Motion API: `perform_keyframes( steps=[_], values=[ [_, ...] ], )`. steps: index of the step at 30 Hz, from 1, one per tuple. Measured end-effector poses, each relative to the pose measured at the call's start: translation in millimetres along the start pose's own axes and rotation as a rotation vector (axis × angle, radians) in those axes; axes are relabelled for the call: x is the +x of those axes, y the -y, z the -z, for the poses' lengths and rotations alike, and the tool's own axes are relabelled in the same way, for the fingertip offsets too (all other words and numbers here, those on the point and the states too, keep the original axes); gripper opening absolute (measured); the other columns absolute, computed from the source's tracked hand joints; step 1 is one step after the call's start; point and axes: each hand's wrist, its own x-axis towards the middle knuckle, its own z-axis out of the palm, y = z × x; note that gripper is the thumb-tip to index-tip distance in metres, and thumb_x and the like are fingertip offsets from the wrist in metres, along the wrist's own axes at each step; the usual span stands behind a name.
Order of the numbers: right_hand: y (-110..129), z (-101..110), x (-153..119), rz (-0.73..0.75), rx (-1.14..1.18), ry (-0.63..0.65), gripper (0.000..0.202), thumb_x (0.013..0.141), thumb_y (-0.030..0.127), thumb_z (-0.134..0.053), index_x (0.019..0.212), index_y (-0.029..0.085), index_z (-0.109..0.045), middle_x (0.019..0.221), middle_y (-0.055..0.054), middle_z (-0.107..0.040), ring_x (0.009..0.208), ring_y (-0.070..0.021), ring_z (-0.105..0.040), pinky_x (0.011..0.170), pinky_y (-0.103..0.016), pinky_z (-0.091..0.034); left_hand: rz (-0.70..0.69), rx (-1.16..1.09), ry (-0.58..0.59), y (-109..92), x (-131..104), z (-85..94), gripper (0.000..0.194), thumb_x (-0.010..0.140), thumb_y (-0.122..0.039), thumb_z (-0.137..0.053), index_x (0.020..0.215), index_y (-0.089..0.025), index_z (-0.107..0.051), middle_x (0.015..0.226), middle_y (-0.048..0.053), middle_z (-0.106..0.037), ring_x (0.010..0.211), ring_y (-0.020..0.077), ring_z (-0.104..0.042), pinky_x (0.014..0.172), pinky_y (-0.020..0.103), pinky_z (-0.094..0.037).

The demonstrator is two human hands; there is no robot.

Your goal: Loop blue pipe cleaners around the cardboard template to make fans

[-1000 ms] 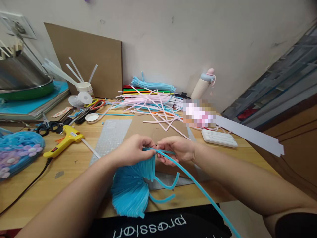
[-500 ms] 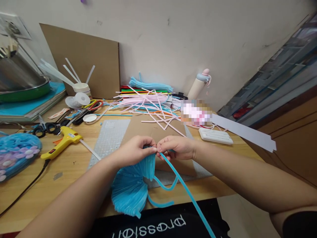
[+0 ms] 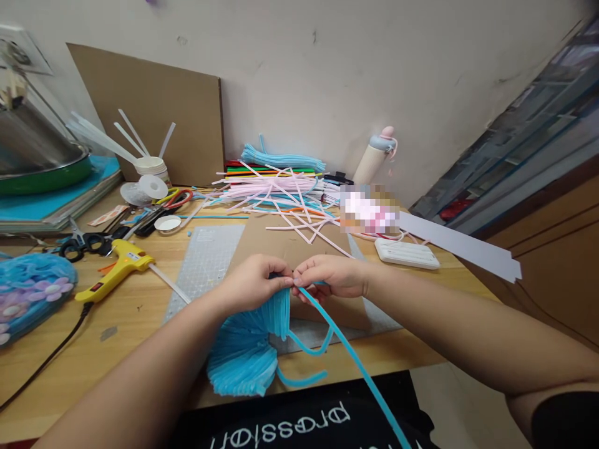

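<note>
A fan-shaped piece made of blue pipe cleaners [image 3: 248, 362] hangs below my left hand [image 3: 262, 284], whose thumb and fingers are closed on its upper edge. My right hand [image 3: 327, 275] meets the left at the fingertips and pinches a long blue pipe cleaner [image 3: 358, 368] that slants down toward my lap. A loose strand loops from the piece to this long one, and another free end sticks out lower down. The exact spot where the fingertips meet is partly hidden.
Behind my hands lie a cardboard sheet [image 3: 309, 243], a cutting mat [image 3: 206, 249] and a pile of pink pipe cleaners [image 3: 281, 187]. A yellow glue gun [image 3: 115, 268], black scissors [image 3: 84, 240] and a flowered blue piece [image 3: 37, 293] are at left. A bottle [image 3: 372, 156] stands behind.
The view has shifted slightly. Both hands keep their pinch at the same place, and the fan-shaped piece has swung a little.
</note>
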Motion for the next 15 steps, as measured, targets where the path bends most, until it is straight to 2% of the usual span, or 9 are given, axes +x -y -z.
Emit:
perform_keyframes(
  steps=[4, 7, 9, 11, 13, 15],
  values=[
    [0.6, 0.8, 3.1, 0.031, -0.066, -0.022, 0.016, 0.070, 0.028, -0.060, 0.073, 0.012, -0.057, 0.061, 0.001, -0.056, 0.052, -0.0071, -0.053, 0.049, -0.018, -0.038, 0.043, -0.066, -0.003, 2.6, 0.8, 1.7, 0.023, 0.078, -0.032, -0.047, 0.071, -0.014, -0.060, 0.063, -0.002, -0.055, 0.062, 0.0106, -0.046, 0.057, 0.021, -0.034],
    [1.7, -3.4, 6.3, 0.125, -0.196, -0.161, 0.013, 0.070, 0.026, -0.057, 0.069, 0.013, -0.056, 0.058, 0.002, -0.054, 0.052, -0.0078, -0.050, 0.051, -0.020, -0.037, 0.087, -0.105, -0.001, 3.5, 2.3, 1.9, 0.024, 0.077, -0.033, -0.047, 0.070, -0.014, -0.060, 0.059, -0.004, -0.048, 0.057, 0.0092, -0.040, 0.053, 0.020, -0.031],
    [3.0, -8.2, 7.0, 0.232, -0.411, -0.269, 0.013, 0.071, 0.024, -0.052, 0.063, 0.014, -0.055, 0.055, 0.002, -0.051, 0.052, -0.0083, -0.046, 0.051, -0.021, -0.034, 0.116, -0.100, -0.020, 4.8, 3.9, 1.2, 0.025, 0.076, -0.033, -0.047, 0.068, -0.013, -0.059, 0.056, -0.004, -0.044, 0.054, 0.0088, -0.037, 0.050, 0.020, -0.029],
    [4.1, -13.4, 5.9, 0.406, -0.735, -0.366, 0.015, 0.072, 0.021, -0.048, 0.059, 0.015, -0.053, 0.055, 0.002, -0.048, 0.055, -0.0097, -0.043, 0.054, -0.023, -0.032, 0.141, -0.094, -0.046, 6.8, 5.5, 0.2, 0.026, 0.075, -0.035, -0.047, 0.067, -0.013, -0.058, 0.055, -0.004, -0.042, 0.053, 0.0090, -0.036, 0.050, 0.020, -0.029],
    [4.4, -18.1, 3.6, 0.588, -1.060, -0.441, 0.013, 0.071, 0.019, -0.048, 0.060, 0.016, -0.054, 0.060, -0.001, -0.049, 0.062, -0.0127, -0.043, 0.060, -0.026, -0.030, 0.150, -0.085, -0.063, 8.9, 6.6, -0.3, 0.027, 0.075, -0.036, -0.048, 0.069, -0.013, -0.059, 0.056, -0.004, -0.045, 0.055, 0.0097, -0.039, 0.052, 0.021, -0.031],
    [4.2, -21.2, 1.6, 0.672, -1.234, -0.486, 0.008, 0.070, 0.019, -0.049, 0.066, 0.016, -0.055, 0.068, -0.004, -0.052, 0.070, -0.0159, -0.044, 0.066, -0.029, -0.030, 0.139, -0.066, -0.068, 10.1, 6.6, -0.2, 0.026, 0.075, -0.036, -0.048, 0.072, -0.013, -0.060, 0.059, -0.003, -0.050, 0.057, 0.0105, -0.042, 0.054, 0.021, -0.033]
  ],
)
